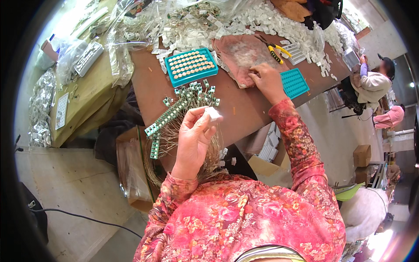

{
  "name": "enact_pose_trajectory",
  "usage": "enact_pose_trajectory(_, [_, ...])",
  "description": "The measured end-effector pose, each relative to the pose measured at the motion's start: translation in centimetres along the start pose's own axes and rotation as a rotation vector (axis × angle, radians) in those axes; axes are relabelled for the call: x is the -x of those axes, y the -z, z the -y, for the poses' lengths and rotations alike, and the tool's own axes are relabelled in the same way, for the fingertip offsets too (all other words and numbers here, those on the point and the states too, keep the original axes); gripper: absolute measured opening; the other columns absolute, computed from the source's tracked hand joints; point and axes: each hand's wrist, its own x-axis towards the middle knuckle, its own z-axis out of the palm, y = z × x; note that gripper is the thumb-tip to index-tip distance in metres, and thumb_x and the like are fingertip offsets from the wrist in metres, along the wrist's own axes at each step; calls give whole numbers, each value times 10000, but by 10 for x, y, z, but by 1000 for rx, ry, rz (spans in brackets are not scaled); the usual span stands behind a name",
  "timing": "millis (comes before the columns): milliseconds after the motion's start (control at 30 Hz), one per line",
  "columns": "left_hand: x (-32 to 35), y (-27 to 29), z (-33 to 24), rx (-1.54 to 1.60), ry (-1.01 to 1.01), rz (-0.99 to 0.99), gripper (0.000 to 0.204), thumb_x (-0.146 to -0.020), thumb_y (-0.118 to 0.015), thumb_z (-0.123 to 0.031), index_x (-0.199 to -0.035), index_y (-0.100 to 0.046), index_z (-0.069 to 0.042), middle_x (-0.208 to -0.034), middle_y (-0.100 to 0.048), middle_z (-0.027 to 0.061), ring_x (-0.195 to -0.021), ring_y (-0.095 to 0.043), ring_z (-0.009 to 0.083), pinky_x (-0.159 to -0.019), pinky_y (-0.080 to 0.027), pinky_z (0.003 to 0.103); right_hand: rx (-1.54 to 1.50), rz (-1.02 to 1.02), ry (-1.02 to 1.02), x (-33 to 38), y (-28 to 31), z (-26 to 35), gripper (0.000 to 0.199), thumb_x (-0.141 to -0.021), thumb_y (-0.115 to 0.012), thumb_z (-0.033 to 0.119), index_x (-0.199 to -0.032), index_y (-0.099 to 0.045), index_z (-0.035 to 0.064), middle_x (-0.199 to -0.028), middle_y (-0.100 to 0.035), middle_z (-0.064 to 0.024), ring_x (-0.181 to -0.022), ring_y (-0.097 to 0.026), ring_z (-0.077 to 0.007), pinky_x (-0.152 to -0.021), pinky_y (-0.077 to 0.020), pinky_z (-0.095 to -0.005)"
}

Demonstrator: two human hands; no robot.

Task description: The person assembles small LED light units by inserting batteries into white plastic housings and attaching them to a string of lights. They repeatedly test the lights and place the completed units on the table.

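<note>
My left hand is raised over the near edge of the brown table and pinches a small white plastic part between thumb and fingers. Just beyond it lies a fan of small green circuit boards with thin wire leads hanging toward me. My right hand rests fingers-down on a pinkish cloth further back, touching tiny pieces there; what it holds, if anything, I cannot tell. A teal tray filled with round tan pieces sits left of the cloth.
A smaller teal tray lies right of my right hand. Yellow-handled pliers rest on the cloth's far side. Heaps of white plastic parts and clear bags cover the back. Cardboard boxes stand below the table. Another person sits at right.
</note>
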Motion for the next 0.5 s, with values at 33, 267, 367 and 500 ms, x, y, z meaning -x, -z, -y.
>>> enact_pose_trajectory(33, [0, 0, 0, -17, -8, 12, 160, -943, -541, -46, -1100, -568, -47, -1049, -640, 98, -983, -652, 226, -704, -546, 207, 27, -1, -1, -2, -3, -1, 133, -824, -664, 121, -904, -695, 20, -905, -665, -117, -764, -647, -225, -686, -505, -312])
enact_pose_trajectory(267, [3, -2, -6, -81, -26, 79, 153, -944, -547, -51, -1096, -565, -44, -1060, -633, 82, -994, -650, 218, -769, -536, 234, -548, -32, -312, -2, 17, 17, 101, -852, -662, 112, -874, -690, 17, -823, -675, -74, -695, -626, -165, -635, -493, -287])
enact_pose_trajectory(367, [2, -7, -3, -80, -23, 114, 138, -947, -540, -47, -1082, -557, -26, -1066, -631, 92, -1003, -647, 225, -806, -531, 264, -1165, 200, -553, 6, 42, 43, 127, -901, -629, 123, -913, -645, -3, -845, -643, -19, -703, -576, -74, -661, -465, -211])
enact_pose_trajectory(500, [1, -8, -3, -164, -6, 118, 165, -946, -543, -51, -1106, -539, -11, -1070, -625, 108, -1018, -637, 222, -840, -526, 290, -1333, 317, -541, 19, 66, 81, 112, -918, -601, 104, -939, -623, -4, -837, -639, -39, -693, -575, -83, -666, -465, -208])
